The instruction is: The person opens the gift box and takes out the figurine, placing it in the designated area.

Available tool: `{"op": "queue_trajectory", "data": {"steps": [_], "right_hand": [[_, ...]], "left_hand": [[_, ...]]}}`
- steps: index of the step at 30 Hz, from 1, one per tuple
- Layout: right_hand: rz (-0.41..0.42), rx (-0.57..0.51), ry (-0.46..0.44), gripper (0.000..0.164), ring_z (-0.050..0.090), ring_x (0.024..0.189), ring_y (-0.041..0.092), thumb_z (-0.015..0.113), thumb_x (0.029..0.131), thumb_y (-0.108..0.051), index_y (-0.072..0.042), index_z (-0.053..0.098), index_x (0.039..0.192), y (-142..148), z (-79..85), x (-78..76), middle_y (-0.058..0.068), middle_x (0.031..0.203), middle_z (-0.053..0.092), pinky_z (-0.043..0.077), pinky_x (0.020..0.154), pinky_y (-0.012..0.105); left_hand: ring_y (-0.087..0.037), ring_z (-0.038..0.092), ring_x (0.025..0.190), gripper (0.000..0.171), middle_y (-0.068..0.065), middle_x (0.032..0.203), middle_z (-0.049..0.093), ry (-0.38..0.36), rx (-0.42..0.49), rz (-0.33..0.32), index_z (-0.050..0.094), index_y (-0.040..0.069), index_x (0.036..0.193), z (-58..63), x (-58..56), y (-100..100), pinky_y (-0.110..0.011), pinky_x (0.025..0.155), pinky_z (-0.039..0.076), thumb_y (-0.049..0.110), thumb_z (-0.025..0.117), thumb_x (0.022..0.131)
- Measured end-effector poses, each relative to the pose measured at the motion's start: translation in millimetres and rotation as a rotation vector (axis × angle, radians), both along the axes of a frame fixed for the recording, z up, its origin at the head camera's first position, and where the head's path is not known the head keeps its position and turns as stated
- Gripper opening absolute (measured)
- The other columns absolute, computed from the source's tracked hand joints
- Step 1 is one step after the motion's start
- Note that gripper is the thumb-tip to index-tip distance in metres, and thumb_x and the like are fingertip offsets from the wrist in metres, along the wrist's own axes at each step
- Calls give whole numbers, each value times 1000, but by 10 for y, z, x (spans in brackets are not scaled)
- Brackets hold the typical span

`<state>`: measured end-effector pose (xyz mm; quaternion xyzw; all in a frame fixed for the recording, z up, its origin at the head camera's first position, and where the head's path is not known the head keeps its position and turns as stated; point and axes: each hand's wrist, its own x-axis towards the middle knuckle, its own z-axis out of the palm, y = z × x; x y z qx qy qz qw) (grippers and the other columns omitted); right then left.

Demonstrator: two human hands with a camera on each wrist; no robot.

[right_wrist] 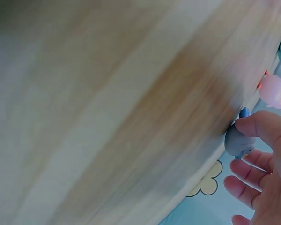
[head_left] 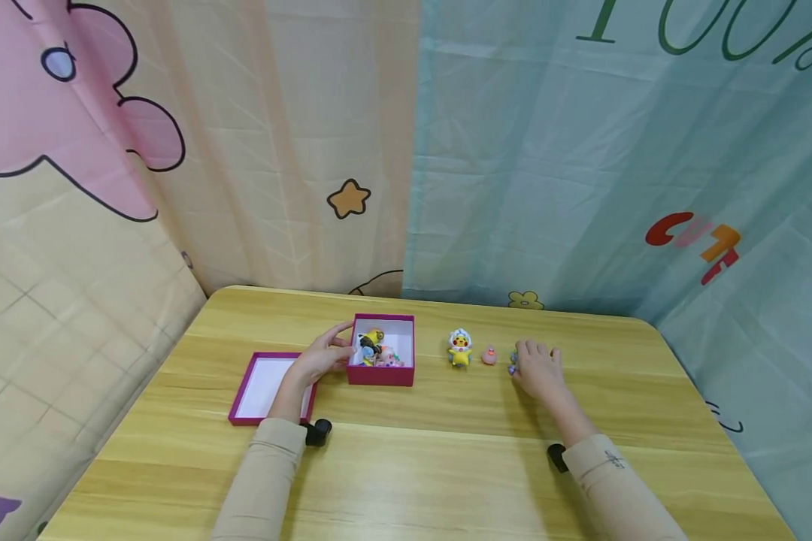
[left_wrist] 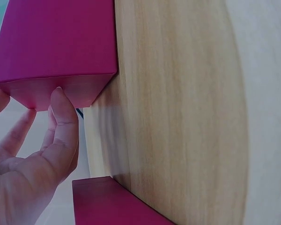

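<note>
My left hand (head_left: 321,357) is at the left wall of a magenta box (head_left: 381,376). In the left wrist view its thumb presses the outer wall, and other fingers reach the rim. Inside the box lie several small toy figures (head_left: 372,338), yellow, blue and pink among them. Farther right, my right hand (head_left: 540,370) pinches a small grey-blue toy figure (right_wrist: 239,139) at the tabletop, mostly covered by the hand in the head view. Left of it stand a round pink toy figure (head_left: 489,356) and a yellow toy figure in a white hood (head_left: 459,349).
The magenta box lid (head_left: 271,387), white inside, lies left of the box, partly under my left forearm. All stands on a wooden table (head_left: 433,466), with printed curtains (head_left: 514,150) behind its back edge. A black wrist camera (head_left: 558,457) sits at my right cuff.
</note>
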<state>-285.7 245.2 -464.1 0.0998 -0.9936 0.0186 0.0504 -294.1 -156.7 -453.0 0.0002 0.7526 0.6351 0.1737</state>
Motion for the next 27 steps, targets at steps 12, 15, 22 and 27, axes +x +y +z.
{"op": "queue_trajectory", "data": {"steps": [12, 15, 22, 27], "right_hand": [[-9, 42, -91, 44, 42, 105, 40, 55, 86, -18, 4, 45, 122, -6, 21, -14, 21, 113, 46, 25, 89, 59], [-14, 58, -129, 46, 40, 110, 41, 52, 88, -18, 5, 43, 126, -9, 29, -17, 23, 119, 44, 23, 93, 61], [-16, 66, -160, 45, 37, 114, 42, 49, 91, -18, 5, 42, 128, -7, 32, -12, 24, 122, 42, 20, 95, 62], [-16, 62, -164, 44, 37, 114, 42, 47, 92, -16, 4, 41, 130, -2, 26, -5, 23, 122, 42, 19, 96, 63]], "left_hand": [[-28, 51, 100, 60, -21, 122, 35, -3, -11, 7, 25, 15, 145, 9, 9, -1, -32, 81, 50, 4, 51, 92], [-28, 50, 100, 60, -20, 122, 35, -6, -11, 10, 25, 15, 145, 10, 9, 1, -31, 81, 50, 4, 51, 92], [-28, 51, 98, 60, -20, 120, 36, -5, -7, 9, 25, 14, 145, 5, 4, -1, -30, 79, 50, 4, 50, 92], [-28, 51, 99, 60, -20, 120, 36, -11, -7, 11, 25, 13, 145, 7, 2, 1, -30, 80, 50, 5, 51, 92]]}}
